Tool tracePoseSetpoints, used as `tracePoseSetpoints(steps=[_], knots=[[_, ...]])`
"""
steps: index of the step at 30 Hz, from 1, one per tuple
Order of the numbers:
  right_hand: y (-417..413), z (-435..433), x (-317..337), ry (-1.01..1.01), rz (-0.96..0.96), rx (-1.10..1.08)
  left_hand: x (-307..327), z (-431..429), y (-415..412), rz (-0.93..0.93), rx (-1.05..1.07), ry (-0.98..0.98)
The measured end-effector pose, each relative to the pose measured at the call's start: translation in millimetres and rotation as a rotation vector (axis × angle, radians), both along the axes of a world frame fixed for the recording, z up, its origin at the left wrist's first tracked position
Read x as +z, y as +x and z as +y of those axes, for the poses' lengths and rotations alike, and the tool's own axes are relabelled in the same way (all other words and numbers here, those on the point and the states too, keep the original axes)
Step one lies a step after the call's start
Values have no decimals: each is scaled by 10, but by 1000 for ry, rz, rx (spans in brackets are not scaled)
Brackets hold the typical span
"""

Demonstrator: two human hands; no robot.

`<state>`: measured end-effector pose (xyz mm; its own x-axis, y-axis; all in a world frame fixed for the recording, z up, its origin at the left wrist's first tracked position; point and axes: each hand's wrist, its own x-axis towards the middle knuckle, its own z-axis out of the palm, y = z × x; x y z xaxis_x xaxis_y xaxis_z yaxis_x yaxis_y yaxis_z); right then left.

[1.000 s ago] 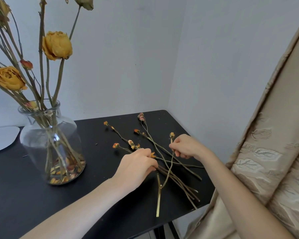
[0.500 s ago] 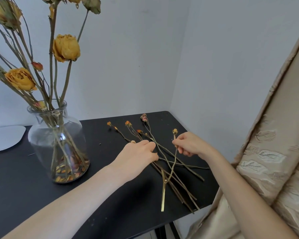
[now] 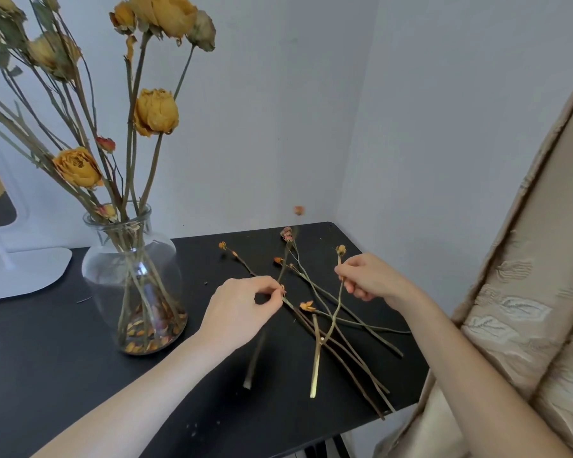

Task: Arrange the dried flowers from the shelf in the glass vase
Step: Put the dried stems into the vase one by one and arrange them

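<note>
Left hand pinches a blurred stem at its fingertips; right hand pinches a budded stem, bud just above the fingers.

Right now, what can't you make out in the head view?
- Head view: the stem the left hand pinches is motion-blurred; its bud is a smear.
- Head view: the top flowers in the vase are cut by the top edge.
- Head view: the white stand is cut by the left edge.
- Head view: the loose stems cross; too thin to count.
</note>
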<state>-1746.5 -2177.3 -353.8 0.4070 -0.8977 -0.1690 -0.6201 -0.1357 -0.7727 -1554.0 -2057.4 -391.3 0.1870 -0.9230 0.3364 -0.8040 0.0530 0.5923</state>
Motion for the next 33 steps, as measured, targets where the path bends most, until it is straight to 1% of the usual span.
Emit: tracePoseSetpoints(steps=[6, 10, 15, 19, 21, 23, 28, 33], knots=[[34, 22, 49, 1, -66, 2, 77, 10, 24, 316, 39, 16], [74, 41, 55, -15, -91, 7, 148, 70, 16, 441, 58, -13], [190, 85, 121, -38, -124, 27, 299, 276, 31, 448, 73, -37], [339, 166, 241, -83, -175, 56, 419, 590, 130, 444, 87, -108], [423, 228, 310, -110, -211, 72, 475, 785, 189, 473, 96, -150], [512, 301, 381, -133, -266, 81, 541, 997, 257, 504, 114, -194], [763, 522, 619, -214, -457, 103, 768, 1459, 470, 492, 186, -356], [1059, 779, 879, -326, -588, 144, 1031, 1641, 768, 470, 278, -494]])
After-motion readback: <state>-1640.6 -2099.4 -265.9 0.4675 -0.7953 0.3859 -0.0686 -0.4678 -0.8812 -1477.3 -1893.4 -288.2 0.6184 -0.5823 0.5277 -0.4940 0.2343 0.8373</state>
